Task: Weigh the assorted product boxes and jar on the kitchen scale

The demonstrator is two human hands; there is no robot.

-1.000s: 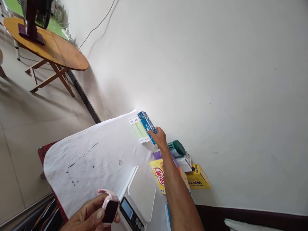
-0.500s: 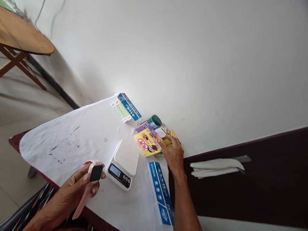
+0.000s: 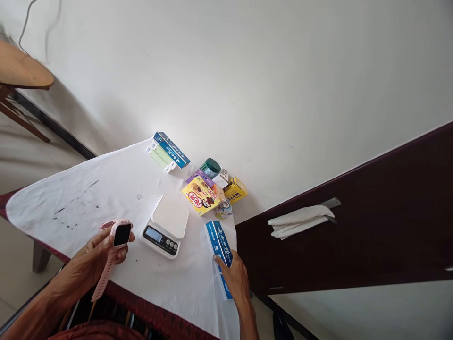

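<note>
My left hand [image 3: 92, 257] holds a smartwatch [image 3: 122, 235] with a dark screen by its case; the pink strap hangs down. At the table's right edge, my right hand [image 3: 236, 277] grips a long blue carton [image 3: 215, 234] with white lettering, thumb on one side and fingers around the other. The carton lies on the cloth. Between my hands sits a white digital scale [image 3: 170, 218] with its display lit and nothing on its plate. Beyond the scale stands a yellow snack box [image 3: 198, 200] with a red logo.
Behind the snack box are a purple box [image 3: 201, 176], a green-lidded jar [image 3: 211, 166], a white box [image 3: 222, 177] and a yellow carton [image 3: 236, 190]. Another blue carton [image 3: 173, 150] lies near the wall beside pale green boxes [image 3: 160, 157]. A white cloth [image 3: 300, 221] hangs at right.
My right hand has left the group of boxes and come down onto the long blue carton. The watch stays in my left hand. The camera view has shifted.
</note>
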